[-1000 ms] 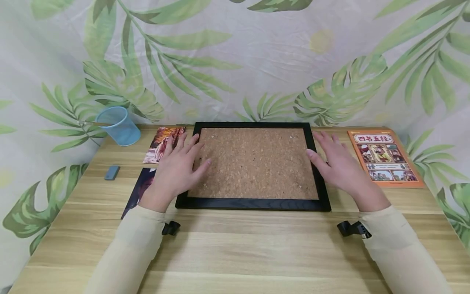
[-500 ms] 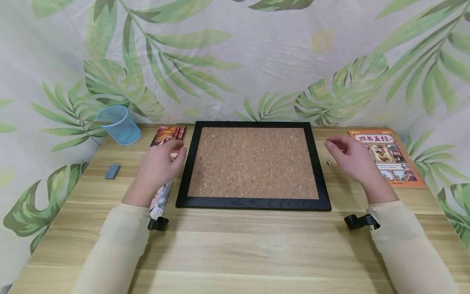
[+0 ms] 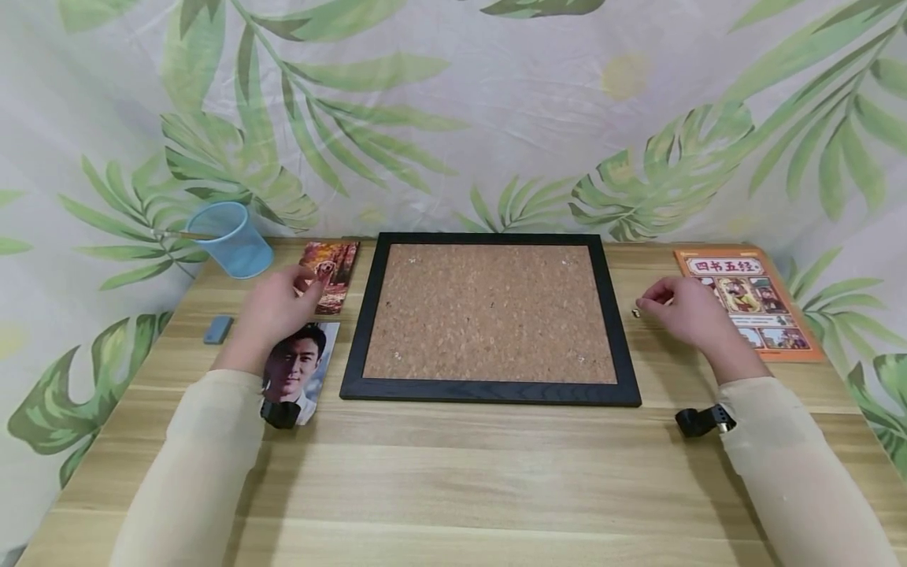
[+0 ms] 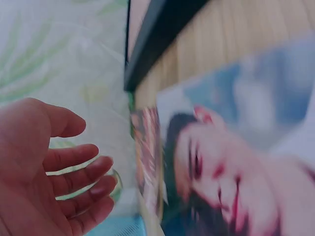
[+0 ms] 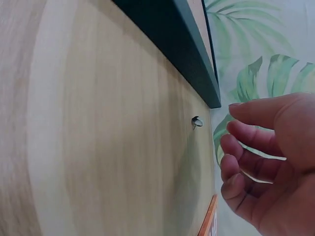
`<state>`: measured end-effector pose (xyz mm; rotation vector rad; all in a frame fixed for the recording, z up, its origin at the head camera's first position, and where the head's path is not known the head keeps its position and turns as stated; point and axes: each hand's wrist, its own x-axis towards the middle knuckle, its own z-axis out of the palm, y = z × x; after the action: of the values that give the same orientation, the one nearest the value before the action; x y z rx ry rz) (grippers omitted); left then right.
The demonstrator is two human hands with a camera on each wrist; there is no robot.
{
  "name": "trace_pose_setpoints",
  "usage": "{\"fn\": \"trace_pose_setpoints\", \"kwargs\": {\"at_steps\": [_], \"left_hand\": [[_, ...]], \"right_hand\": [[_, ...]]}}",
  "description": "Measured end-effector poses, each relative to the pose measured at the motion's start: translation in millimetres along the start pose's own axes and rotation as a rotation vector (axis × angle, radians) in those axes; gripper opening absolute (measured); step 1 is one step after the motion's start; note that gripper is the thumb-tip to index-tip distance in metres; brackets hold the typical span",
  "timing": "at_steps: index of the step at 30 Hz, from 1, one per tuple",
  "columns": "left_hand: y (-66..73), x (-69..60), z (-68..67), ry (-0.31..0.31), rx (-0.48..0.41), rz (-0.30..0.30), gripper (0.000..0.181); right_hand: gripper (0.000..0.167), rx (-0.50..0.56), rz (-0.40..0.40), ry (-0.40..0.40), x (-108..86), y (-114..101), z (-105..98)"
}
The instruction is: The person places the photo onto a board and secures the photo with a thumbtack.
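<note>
The left hand [image 3: 275,309] and right hand [image 3: 686,316], relaxed and empty, have left the corkboard [image 3: 489,315] untouched, nearing the dog photo [image 3: 342,269] and thumbtack [image 5: 197,122] respectively.

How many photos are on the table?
2. The dog photo lies left of the cork board, toward the back; the portrait lies nearer the person, also left of the board. The left hand and sleeve partly cover that area, so more may be hidden.

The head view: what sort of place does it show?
Probably an indoor desk workspace: a light wood-grain tabletop, a rectangular black-framed cork board and a wrinkled, leaf-printed white backdrop.
</note>
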<state>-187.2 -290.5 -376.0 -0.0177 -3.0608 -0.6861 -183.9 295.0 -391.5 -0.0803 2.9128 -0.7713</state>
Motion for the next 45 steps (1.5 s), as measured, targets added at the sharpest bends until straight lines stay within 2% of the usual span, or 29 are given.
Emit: {"fn": "trace_pose_setpoints", "kwargs": {"at_steps": [4, 8, 13, 21, 28, 31, 35, 39, 45], "left_hand": [[-15.8, 8.7, -2.0, -0.036, 0.000, -0.043, 0.055], [-23.9, 16.1, -3.1, -0.044, 0.001, -0.089, 0.055], [-26.7, 24.7, -2.3, -0.070, 0.054, -0.126, 0.066], [-29.1, 34.0, 4.4, -0.171, 0.066, -0.209, 0.096], [-30.5, 39.7, 10.7, -0.189, 0.041, -0.244, 0.098], [-32.3, 41.7, 12.9, -0.185, 0.015, -0.236, 0.095], [-35.7, 42.1, 13.2, -0.161, 0.010, -0.166, 0.080], [-37.1, 39.4, 12.6, -0.106, -0.010, -0.082, 0.060], [-38.5, 31.7, 12.1, 0.006, -0.143, -0.049, 0.045]], "right_hand": [[0.033, -0.018, 0.018, -0.025, 1.4, 3.5, 1.9], [0.034, -0.031, 0.045, -0.043, 2.4, 7.6, 4.7], [0.035, -0.035, 0.071, -0.051, 2.5, 12.3, 8.8], [0.033, -0.010, 0.076, -0.041, 1.8, 14.9, 15.9], [0.031, -0.006, 0.074, -0.043, 3.2, 15.5, 18.0], [0.030, -0.007, 0.069, -0.042, 3.4, 15.3, 17.7], [0.029, -0.005, 0.047, -0.035, 4.3, 14.6, 17.6], [0.027, 0.005, 0.032, -0.031, 5.1, 13.9, 17.3], [0.025, 0.015, 0.023, -0.027, 6.3, 12.6, 17.3]]}}
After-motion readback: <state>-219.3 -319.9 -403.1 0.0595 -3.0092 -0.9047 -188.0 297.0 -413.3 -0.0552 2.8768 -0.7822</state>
